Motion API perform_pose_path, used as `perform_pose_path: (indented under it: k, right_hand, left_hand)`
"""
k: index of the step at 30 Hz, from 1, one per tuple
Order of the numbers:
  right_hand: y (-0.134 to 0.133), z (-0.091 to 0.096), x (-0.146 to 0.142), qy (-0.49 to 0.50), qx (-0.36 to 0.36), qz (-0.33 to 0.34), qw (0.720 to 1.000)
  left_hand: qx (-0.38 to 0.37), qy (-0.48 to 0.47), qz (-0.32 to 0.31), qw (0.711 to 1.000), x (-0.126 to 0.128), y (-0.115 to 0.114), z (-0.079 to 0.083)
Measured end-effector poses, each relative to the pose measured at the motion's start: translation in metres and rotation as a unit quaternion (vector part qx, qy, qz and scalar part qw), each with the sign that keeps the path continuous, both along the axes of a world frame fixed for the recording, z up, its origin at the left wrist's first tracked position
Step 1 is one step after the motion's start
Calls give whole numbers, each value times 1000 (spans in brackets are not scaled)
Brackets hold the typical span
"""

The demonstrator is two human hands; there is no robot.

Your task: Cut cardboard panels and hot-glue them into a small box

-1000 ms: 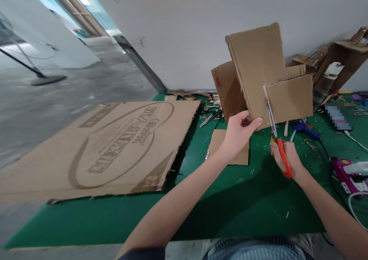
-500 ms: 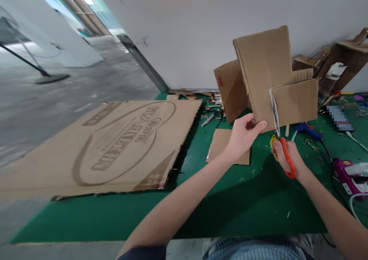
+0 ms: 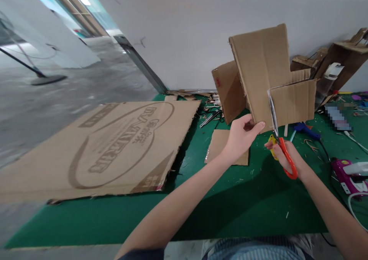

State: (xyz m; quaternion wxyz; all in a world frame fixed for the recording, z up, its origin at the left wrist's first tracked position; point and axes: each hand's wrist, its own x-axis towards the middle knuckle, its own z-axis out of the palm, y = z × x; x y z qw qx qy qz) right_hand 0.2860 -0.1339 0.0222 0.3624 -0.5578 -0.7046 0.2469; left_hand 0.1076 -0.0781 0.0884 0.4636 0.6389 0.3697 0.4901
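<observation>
My left hand (image 3: 244, 135) pinches the lower edge of an upright piece of cardboard (image 3: 258, 60), thumb in front. A slit splits the piece, and a flap (image 3: 294, 102) stands out to the right of it. My right hand (image 3: 284, 154) is closed round the handles of scissors (image 3: 289, 162), one orange and one yellow. Their blades point up and lie in the slit beside the flap. Below my left wrist a small cardboard square (image 3: 218, 143) lies on the green table (image 3: 115, 221). Behind the held piece stands another folded cardboard piece (image 3: 228, 89).
A large printed cardboard sheet (image 3: 123, 145) covers the table's left side and overhangs it. A blue glue gun (image 3: 306, 129), a phone (image 3: 337, 118) and a magenta device (image 3: 345, 175) with cables are at right. A white partition (image 3: 178, 37) rises behind; scraps lie along its foot.
The fingers of my right hand have loosened and stretched a little on the scissors' handles. The view has shifted slightly; my left hand keeps its hold on the cardboard.
</observation>
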Motion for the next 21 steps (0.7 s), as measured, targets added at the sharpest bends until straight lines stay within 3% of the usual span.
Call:
perform_pose_path:
  k: [6, 12, 17, 21]
  right_hand:
    - [1, 3, 3, 48, -11, 39, 998]
    - [4, -3, 0, -16, 32, -47, 998]
    - [0, -2, -7, -5, 41, -60, 997]
    - [-2, 3, -11, -24, 49, -38, 998]
  left_hand:
    - [2, 11, 11, 1000, 0, -4, 2]
    - [-27, -5, 4, 1000, 2, -4, 0]
    - [-42, -43, -29, 998, -3, -3, 10]
    - [-21, -79, -1, 997, -9, 0, 16]
